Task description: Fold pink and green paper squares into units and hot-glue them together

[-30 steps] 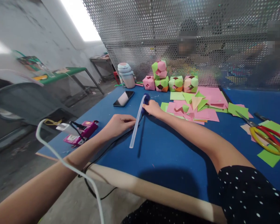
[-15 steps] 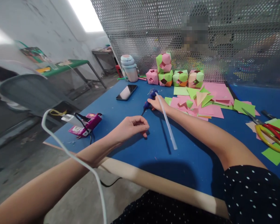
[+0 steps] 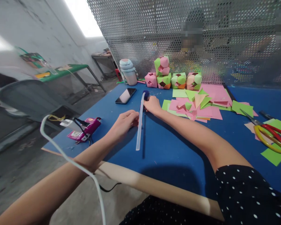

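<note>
My right hand [image 3: 152,104] is closed around a blue hot glue gun [image 3: 146,93], mostly hidden behind the fingers. A long translucent glue stick [image 3: 140,125] sticks out of the gun toward me, above the table. Just left of the stick is my left hand [image 3: 128,121], its fingers curled together. Those fingertips are partly behind the stick, so whether they grip anything is hidden. Left of my hands, a phone [image 3: 125,96] lies flat on the blue table [image 3: 173,140].
Folded paper cubes [image 3: 178,80] stand by the perforated metal screen [image 3: 140,37], beside a flask [image 3: 128,72]. Pink and green paper [image 3: 215,112] lies right, with scissors [image 3: 269,132]. A purple power strip [image 3: 90,127] with a white plug [image 3: 71,124] sits left; a white cable [image 3: 65,151] crosses the foreground.
My right hand has moved left with the glue gun, and the glue stick has swung left to hang beside my left hand. My left hand has risen slightly toward the gun.
</note>
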Motion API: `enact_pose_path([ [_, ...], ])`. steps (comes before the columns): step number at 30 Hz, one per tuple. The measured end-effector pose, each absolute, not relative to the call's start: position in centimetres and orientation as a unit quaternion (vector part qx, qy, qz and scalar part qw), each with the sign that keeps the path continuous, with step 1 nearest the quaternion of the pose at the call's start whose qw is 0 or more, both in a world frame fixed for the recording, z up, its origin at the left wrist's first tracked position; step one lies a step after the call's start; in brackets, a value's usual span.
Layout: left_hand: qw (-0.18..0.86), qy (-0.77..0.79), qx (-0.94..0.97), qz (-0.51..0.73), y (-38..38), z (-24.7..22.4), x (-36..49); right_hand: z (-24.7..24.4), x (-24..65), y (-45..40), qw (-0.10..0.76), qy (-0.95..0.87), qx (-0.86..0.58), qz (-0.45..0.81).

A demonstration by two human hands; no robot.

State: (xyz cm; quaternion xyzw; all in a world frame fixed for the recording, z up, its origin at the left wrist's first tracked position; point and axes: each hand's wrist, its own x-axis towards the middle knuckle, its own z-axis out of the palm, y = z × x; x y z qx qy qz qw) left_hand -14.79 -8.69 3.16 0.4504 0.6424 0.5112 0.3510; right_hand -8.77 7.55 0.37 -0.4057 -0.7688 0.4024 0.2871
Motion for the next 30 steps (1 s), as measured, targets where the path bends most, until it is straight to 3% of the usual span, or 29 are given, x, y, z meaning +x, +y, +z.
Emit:
enact_pose_path([
  [15,0.348,0.668,0.414,0.512,-7.2,2.5,-18.0,-0.7,-8.6,6.5,0.313,-0.768,-0.376,0.414],
  [22,0.349,0.674,0.536,0.37,-9.4,2.7,-15.6,-1.9,-7.7,6.2,0.32,-0.755,-0.364,0.443],
  [24,0.28,0.689,0.581,0.332,-9.3,2.8,-15.2,-2.1,-8.2,6.4,0.32,-0.747,-0.365,0.454],
  [28,0.031,0.676,0.67,0.305,-6.4,2.8,-16.8,-1.7,-9.1,6.6,0.313,-0.744,-0.373,0.457],
  [30,0.024,0.678,0.684,0.267,-4.2,2.5,-18.2,-1.2,-9.0,6.5,0.314,-0.751,-0.376,0.443],
])
